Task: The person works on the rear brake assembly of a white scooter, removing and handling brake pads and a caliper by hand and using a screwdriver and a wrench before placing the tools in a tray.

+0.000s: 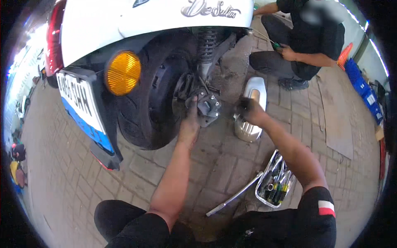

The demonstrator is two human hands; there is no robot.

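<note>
My left hand (189, 127) grips the dark brake caliper (206, 107), which has several silver bolts, beside the scooter's rear wheel (153, 115). A shock absorber with a coil spring (206, 47) rises above it. My right hand (252, 111) is closed just right of the caliper, over a polished silver cover (250, 130) lying on the paving; what it holds is dark and blurred. Above the wheel are the white body panel (157, 12), an orange round reflector (123, 73) and a plate holder (95, 82).
A co-worker (306, 49) squats at the upper right, holding a long screwdriver. On the pavers (302, 107) lie a metal tray of tools (273, 190), a long silver bar (231, 195) and a flat board (333, 124). Blue bins (362, 89) and an orange cone stand along the right.
</note>
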